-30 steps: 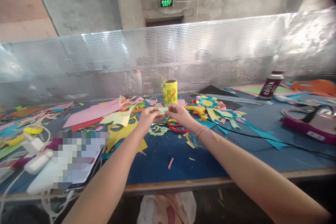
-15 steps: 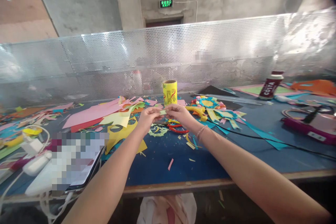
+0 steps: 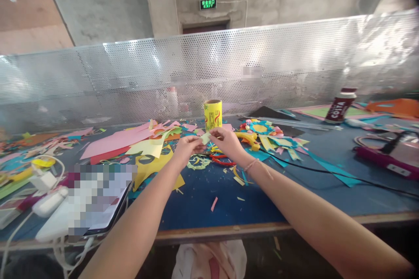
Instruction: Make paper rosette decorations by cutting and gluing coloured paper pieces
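Note:
A small pale green piece of paper (image 3: pixel 205 138) is pinched between my two hands above the middle of the table. My left hand (image 3: pixel 187 150) holds its left side, fingers closed. On the other side my right hand (image 3: pixel 228 143) grips it between thumb and fingers. Right behind them stands a yellow tape roll (image 3: pixel 213 114) on its end. Beneath the hands lie scissors with red handles (image 3: pixel 224 160), partly covered by my right hand, and a pale green cut-paper ring (image 3: pixel 198 162). A yellow-handled tool (image 3: pixel 248 139), perhaps a glue gun, rests beside my right hand.
Pink sheets (image 3: pixel 114 140) and a yellow cut sheet (image 3: pixel 152 163) lie to the left, near a tablet-like device (image 3: pixel 113 209). A paper flower (image 3: pixel 260 127), a brown bottle (image 3: pixel 341 105) and a purple power strip (image 3: pixel 386 161) are right. A black cable (image 3: pixel 314 170) crosses the table.
The pale green paper has turned up between my fingers and shows more of its face. My hands stay close together in nearly the same place. The view has shifted slightly.

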